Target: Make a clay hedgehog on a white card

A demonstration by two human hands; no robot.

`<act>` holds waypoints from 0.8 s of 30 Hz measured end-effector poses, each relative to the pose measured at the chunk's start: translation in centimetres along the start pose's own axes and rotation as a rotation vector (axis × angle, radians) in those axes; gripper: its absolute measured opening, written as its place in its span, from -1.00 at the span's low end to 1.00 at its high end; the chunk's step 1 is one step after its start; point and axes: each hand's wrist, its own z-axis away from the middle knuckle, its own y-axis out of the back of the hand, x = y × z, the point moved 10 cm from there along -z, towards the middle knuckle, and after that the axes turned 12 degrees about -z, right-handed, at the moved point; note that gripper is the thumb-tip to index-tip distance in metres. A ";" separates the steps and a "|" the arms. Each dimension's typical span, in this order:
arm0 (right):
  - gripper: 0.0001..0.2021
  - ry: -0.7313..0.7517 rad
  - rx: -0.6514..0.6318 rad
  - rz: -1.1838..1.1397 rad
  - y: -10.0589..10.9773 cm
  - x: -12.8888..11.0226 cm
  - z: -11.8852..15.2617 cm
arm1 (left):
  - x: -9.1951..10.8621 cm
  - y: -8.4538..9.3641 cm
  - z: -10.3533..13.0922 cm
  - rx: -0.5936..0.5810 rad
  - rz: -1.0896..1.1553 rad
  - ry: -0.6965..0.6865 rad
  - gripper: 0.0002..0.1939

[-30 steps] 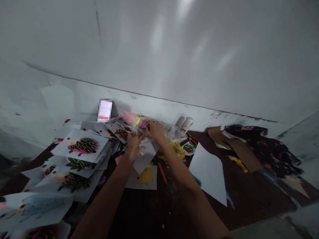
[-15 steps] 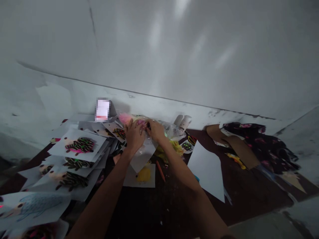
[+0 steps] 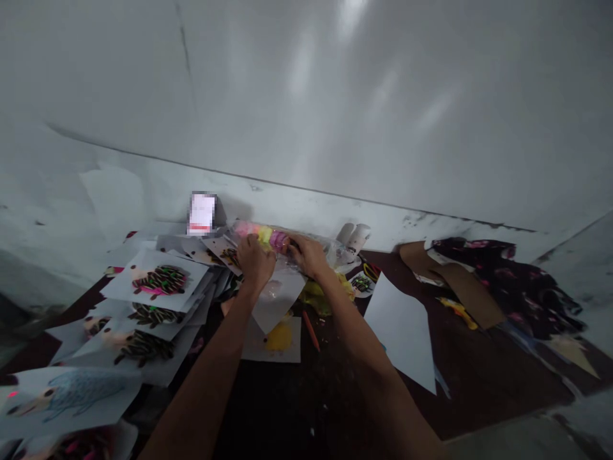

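Observation:
A clear plastic bag lies along the foot of the wall, with soft-looking pink, yellow and purple pieces in a row at its left part. I cannot make out what those pieces are. My left hand is closed on the bag's near edge, below the yellow and pink pieces. With bent fingers, my right hand grips the bag beside the purple piece; its fingertips are partly hidden. Under my hands lies a white sheet, overlapping a card with a yellow animal picture.
Stacked hedgehog pictures fill the left side, and a phone leans on the wall. Nearer right are an orange pencil, yellow crumpled material, scissors and white paper. Farther right lie a yellow cutter, cardboard and dark floral cloth.
My hands have moved slightly apart, the right one going right. More of the yellow and purple pieces shows between them. The whole view has shifted a little.

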 end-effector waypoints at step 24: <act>-0.22 0.045 -0.096 -0.131 -1.4 1.5 1.8 | 4.7 -3.1 0.8 -0.261 0.009 -0.538 -0.61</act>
